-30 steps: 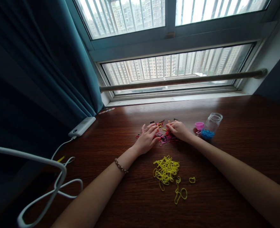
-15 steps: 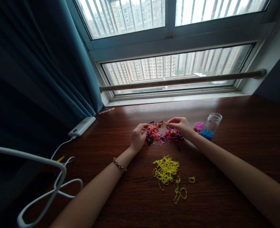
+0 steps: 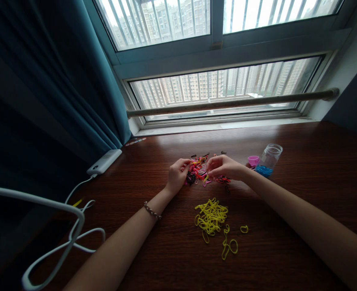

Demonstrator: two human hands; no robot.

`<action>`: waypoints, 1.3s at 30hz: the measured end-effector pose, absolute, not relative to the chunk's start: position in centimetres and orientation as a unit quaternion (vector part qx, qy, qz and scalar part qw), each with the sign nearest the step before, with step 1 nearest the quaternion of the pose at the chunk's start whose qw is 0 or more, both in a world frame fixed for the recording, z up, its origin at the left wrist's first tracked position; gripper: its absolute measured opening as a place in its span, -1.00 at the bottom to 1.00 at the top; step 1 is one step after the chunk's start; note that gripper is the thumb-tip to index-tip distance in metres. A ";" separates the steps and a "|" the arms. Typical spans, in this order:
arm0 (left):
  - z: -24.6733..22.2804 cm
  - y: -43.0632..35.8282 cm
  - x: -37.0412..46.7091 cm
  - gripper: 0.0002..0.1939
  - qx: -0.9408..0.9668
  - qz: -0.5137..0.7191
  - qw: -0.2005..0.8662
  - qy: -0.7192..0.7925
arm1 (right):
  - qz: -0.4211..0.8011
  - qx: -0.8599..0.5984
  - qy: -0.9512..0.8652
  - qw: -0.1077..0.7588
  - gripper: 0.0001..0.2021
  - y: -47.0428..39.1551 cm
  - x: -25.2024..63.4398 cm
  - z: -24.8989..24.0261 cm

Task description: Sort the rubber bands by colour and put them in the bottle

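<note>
Several loose bands [image 3: 225, 243], yellow, nearest on table [image 3: 160, 250]; yellow pile [image 3: 211, 216] just beyond. Left hand [image 3: 177, 176] at left edge of mixed pile [image 3: 199, 171], red, pink, black; fingers curled close together, cannot tell if holding anything. Right hand [image 3: 223, 166] over pile's right part, fingertips pinched on yellow band [image 3: 206, 178]. Farther right, pink cup [image 3: 253, 160] just beside jar [image 3: 271, 155], blue contents [image 3: 263, 171] low inside. Window [image 3: 223, 89] behind.

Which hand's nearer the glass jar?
Right. The right hand is left of the glass jar, with the pink cup between them; the left hand is farther left, at the multicolored pile.
</note>
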State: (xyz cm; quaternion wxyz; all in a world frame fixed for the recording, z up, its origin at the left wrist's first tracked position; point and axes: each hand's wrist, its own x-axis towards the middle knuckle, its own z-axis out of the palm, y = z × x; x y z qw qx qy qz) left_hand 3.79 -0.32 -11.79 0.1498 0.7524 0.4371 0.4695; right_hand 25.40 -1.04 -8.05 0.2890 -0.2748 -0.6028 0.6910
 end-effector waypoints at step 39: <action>-8.6 -6.2 8.1 -0.80 0.953 0.197 0.166 0.157 | 0.046 -0.505 -0.802 0.314 -0.85 2.4 27.6 -12.9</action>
